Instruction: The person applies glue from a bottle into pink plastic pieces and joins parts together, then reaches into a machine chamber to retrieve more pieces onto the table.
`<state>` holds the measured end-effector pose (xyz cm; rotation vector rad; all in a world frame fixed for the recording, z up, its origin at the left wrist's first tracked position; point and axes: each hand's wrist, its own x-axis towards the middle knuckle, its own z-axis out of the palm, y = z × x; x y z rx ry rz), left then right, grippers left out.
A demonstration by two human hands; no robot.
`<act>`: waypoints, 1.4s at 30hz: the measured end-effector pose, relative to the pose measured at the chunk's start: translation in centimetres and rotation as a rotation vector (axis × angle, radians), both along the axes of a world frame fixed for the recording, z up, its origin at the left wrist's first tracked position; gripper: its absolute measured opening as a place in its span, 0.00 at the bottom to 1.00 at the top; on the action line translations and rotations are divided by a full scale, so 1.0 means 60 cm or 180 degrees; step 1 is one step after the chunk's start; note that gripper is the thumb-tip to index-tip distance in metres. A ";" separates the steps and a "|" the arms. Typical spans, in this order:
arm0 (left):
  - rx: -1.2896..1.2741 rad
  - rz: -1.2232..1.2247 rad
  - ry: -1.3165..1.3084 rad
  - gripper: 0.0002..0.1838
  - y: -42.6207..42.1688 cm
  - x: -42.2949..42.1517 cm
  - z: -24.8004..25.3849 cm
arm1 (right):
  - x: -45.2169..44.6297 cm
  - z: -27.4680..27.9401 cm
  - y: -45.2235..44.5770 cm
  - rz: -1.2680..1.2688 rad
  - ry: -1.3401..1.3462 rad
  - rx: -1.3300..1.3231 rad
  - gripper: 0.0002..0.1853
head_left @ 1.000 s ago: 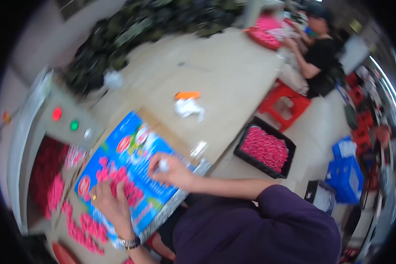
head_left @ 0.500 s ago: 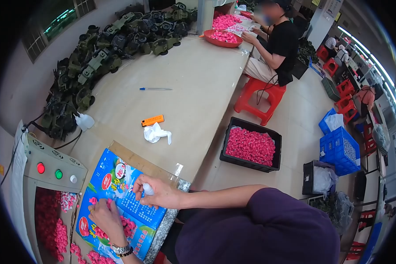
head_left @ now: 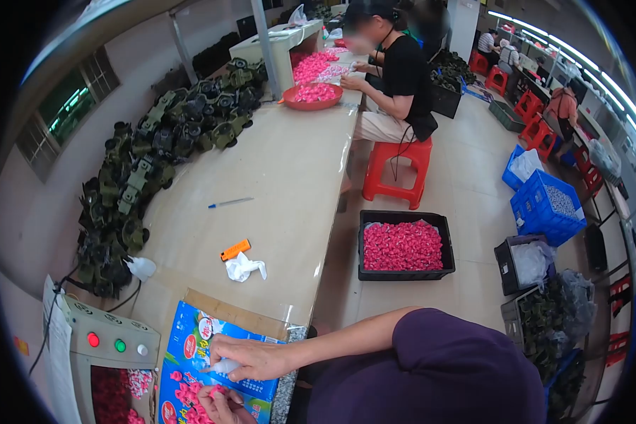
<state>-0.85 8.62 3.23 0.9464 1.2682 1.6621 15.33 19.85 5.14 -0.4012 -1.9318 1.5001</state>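
Observation:
My right hand (head_left: 258, 359) is wrapped round a small white squeeze bottle (head_left: 225, 365), its thin tip pointing left over the blue printed cardboard (head_left: 268, 389). Just below it, my left hand (head_left: 224, 408) pinches a small pink piece (head_left: 216, 391) between the fingertips. Several more loose pink pieces (head_left: 189, 393) lie on the cardboard beside that hand. The lower part of my left hand runs out of view at the bottom edge.
Left of the cardboard stands a grey machine (head_left: 113, 321) with buttons and pink parts inside. An orange lighter (head_left: 235, 249), crumpled white tissue (head_left: 245, 267) and pen (head_left: 231, 202) lie on the table. A black crate (head_left: 406, 275) of pink pieces is on the floor; a person (head_left: 403, 78) sits beyond.
The view has tilted up and shifted. My left hand has moved from lying over the pink pieces to pinching one near the bottle. My right hand keeps the bottle, now with its tip showing.

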 end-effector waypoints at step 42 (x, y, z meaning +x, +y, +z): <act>0.0224 -0.0577 -0.2520 0.24 -0.056 0.032 0.000 | -0.020 0.040 -0.018 0.0177 0.1310 -0.0569 0.12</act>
